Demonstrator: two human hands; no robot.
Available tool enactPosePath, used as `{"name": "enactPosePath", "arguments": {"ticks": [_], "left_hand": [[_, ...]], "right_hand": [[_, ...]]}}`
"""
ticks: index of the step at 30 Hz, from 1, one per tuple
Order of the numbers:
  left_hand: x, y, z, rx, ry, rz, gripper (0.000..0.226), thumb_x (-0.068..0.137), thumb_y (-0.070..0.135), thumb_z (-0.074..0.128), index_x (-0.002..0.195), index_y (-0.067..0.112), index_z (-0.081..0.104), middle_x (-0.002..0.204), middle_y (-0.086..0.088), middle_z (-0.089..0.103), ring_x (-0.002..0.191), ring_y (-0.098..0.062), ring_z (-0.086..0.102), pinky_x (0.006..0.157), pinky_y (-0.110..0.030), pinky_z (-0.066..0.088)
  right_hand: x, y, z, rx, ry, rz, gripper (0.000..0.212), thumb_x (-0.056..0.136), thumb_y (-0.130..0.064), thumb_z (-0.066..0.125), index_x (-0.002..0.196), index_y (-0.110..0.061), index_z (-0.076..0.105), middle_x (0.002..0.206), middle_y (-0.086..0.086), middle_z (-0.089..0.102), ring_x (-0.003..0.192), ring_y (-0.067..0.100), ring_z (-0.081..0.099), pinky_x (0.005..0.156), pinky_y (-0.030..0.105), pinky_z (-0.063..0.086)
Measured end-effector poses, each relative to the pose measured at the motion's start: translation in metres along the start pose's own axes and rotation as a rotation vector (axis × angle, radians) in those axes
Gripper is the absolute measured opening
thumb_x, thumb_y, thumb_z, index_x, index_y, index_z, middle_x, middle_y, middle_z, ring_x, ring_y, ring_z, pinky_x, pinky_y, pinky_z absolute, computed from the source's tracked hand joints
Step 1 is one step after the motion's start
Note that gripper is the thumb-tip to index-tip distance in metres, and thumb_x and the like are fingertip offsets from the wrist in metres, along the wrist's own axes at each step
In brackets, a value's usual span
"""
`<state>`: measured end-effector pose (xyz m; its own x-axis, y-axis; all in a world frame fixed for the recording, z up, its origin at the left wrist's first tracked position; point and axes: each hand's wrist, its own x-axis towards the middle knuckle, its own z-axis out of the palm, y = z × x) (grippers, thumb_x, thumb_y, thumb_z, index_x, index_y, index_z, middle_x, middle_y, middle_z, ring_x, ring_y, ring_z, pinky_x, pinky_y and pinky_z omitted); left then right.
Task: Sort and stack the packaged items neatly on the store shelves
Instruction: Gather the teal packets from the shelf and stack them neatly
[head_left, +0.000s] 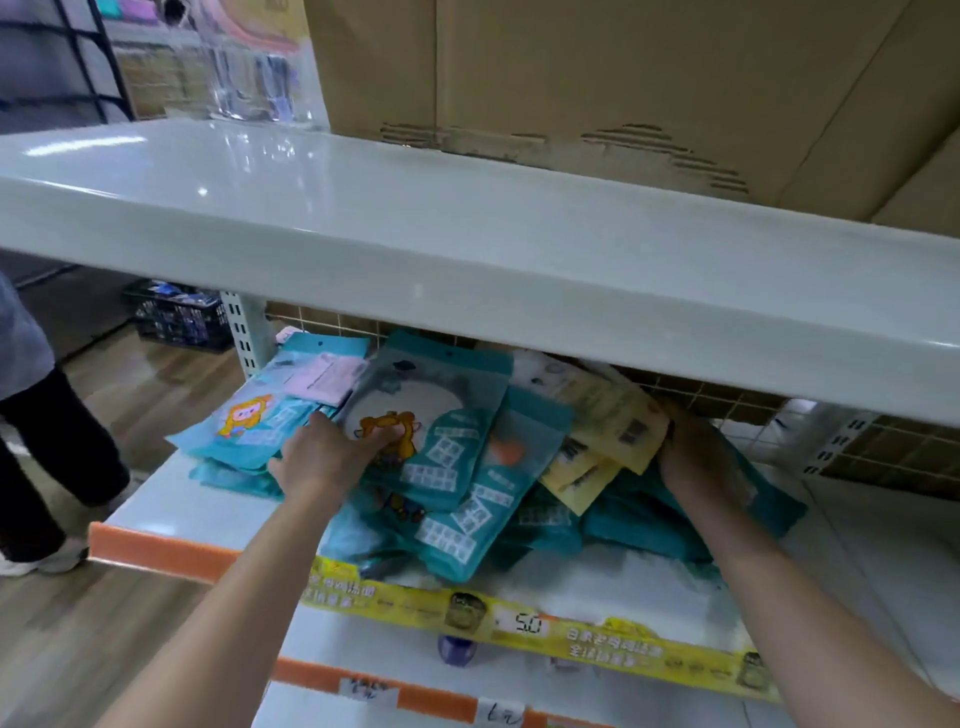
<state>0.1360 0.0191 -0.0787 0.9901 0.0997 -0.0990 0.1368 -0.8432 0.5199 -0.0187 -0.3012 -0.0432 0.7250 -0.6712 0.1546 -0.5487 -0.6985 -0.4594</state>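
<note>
Under the glossy white upper shelf (467, 249), the left hand (332, 457) rests on a loose heap of flat teal plastic packets (447, 452) on the white lower shelf (156, 504), fingers curled over the topmost packet's cartoon picture. Right of that hand, pale yellow packets (613, 431) lean on the heap. Beyond them the right hand (701, 457) grips the far end of the pile, fingers tucked among teal packets. Below both wrists runs a yellow price strip (545, 623)

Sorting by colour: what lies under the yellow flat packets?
The yellow flat packets overlap teal plastic packets heaped on the white shelf. The right hand covers their right edge; anything deeper is hidden.
</note>
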Motion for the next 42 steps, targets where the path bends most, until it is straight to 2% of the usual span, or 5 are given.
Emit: {"name": "enactPosePath", "arguments": {"ticks": [8, 19, 24, 33, 42], "left_hand": [[0.021, 0.003, -0.013, -0.395, -0.182, 0.053, 0.051, 0.078, 0.050, 0.071, 0.087, 0.001, 0.062, 0.091, -0.017, 0.064, 0.085, -0.033, 0.059, 0.076, -0.038, 0.048], [0.008, 0.009, -0.013, -0.651, -0.332, -0.018, 0.024, 0.089, 0.027, 0.065, 0.089, 0.004, 0.058, 0.089, -0.015, 0.062, 0.065, -0.023, 0.056, 0.045, -0.026, 0.049], [0.003, 0.016, -0.016, -0.750, -0.320, -0.013, 0.023, 0.089, 0.025, 0.064, 0.098, 0.004, 0.057, 0.086, -0.014, 0.063, 0.068, -0.026, 0.058, 0.062, -0.037, 0.051], [-0.020, 0.030, -0.026, -1.022, -0.339, 0.084, 0.016, 0.097, 0.022, 0.051, 0.110, 0.014, 0.053, 0.094, -0.007, 0.064, 0.080, -0.025, 0.060, 0.068, -0.037, 0.049], [-0.082, 0.051, -0.001, -1.246, -0.436, 0.077, 0.014, 0.092, 0.011, 0.057, 0.104, 0.019, 0.059, 0.087, -0.001, 0.065, 0.068, -0.015, 0.064, 0.057, -0.028, 0.051]], "right_hand": [[-0.019, 0.014, -0.009, -0.140, 0.444, 0.008, 0.018, 0.098, -0.019, 0.044, 0.103, -0.013, 0.060, 0.095, 0.016, 0.067, 0.088, 0.036, 0.063, 0.063, 0.029, 0.033], [-0.017, 0.000, 0.007, -0.281, -0.187, -0.071, 0.059, 0.094, -0.003, 0.040, 0.148, -0.027, 0.031, 0.138, 0.013, 0.048, 0.116, 0.029, 0.053, 0.088, 0.029, 0.043], [-0.020, 0.017, -0.006, -0.278, -0.327, -0.071, 0.071, 0.090, 0.001, 0.045, 0.151, -0.027, 0.021, 0.147, 0.008, 0.039, 0.123, 0.025, 0.048, 0.093, 0.025, 0.039], [-0.030, 0.046, -0.022, -0.031, 0.299, 0.092, 0.034, 0.087, 0.007, 0.041, 0.114, -0.002, 0.060, 0.098, 0.026, 0.065, 0.089, 0.040, 0.061, 0.064, 0.033, 0.043], [-0.094, 0.082, -0.047, 0.352, 0.339, 0.397, 0.012, 0.087, -0.001, 0.045, 0.092, -0.005, 0.056, 0.084, 0.018, 0.054, 0.082, 0.031, 0.053, 0.067, 0.033, 0.033]]}}
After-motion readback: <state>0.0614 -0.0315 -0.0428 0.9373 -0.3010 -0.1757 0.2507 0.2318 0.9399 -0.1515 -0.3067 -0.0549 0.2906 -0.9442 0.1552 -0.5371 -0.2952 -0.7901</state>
